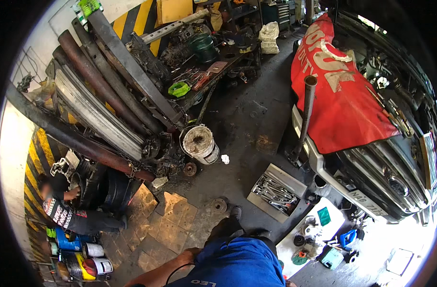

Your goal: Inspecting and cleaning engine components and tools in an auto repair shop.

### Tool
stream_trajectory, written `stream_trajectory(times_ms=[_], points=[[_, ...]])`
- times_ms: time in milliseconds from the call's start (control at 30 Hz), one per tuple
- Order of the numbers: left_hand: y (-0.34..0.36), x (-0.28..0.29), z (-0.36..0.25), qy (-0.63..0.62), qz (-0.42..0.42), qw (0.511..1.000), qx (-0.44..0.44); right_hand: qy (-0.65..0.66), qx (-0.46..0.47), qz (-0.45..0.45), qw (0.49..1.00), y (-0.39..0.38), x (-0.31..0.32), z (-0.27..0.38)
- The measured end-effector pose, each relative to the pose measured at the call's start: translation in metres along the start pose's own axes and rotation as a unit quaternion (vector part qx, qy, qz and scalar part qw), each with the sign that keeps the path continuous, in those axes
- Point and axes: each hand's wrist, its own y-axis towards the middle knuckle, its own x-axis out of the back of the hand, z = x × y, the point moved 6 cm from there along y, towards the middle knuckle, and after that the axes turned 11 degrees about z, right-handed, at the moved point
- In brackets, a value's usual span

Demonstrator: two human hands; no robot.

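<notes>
My left hand (190,256) hangs beside my blue shirt (233,263) at the lower centre, next to a thin black cable; its fingers are partly hidden. Only a sliver of my right hand (289,283) shows at the bottom edge, right of my body. In front of me a metal toolbox (294,182) holds several wrenches (271,189), and a round metal part (220,204) lies near my shoe (236,213). To my right a white board (295,258) carries small parts and a green card (324,215).
A co-worker (63,210) crouches left by black cylinders and cans. Metal beams (94,86) lean beside a cluttered workbench (218,64). A white bucket (199,143) stands ahead. A vehicle's front (381,177), partly under a red cover (323,110), and an upright pipe (307,115) are on the right.
</notes>
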Motion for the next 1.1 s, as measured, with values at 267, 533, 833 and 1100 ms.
stream_trajectory(times_ms=[267,533,833,1100], points=[[0.010,0.009,0.069,-0.196,-0.453,0.851,0.177,0.036,-0.024,0.001,0.999,-0.006,0.010,0.005],[0.042,0.007,0.044,-0.119,-0.507,0.850,0.078,0.106,-0.046,-0.025,0.993,-0.022,-0.001,-0.005],[0.082,0.061,0.036,0.076,-0.474,0.877,0.031,0.176,0.005,-0.093,0.980,-0.046,-0.036,0.006],[0.139,0.079,-0.099,0.002,-0.216,0.974,-0.065,-0.026,0.065,-0.094,0.993,0.001,-0.044,0.123]])
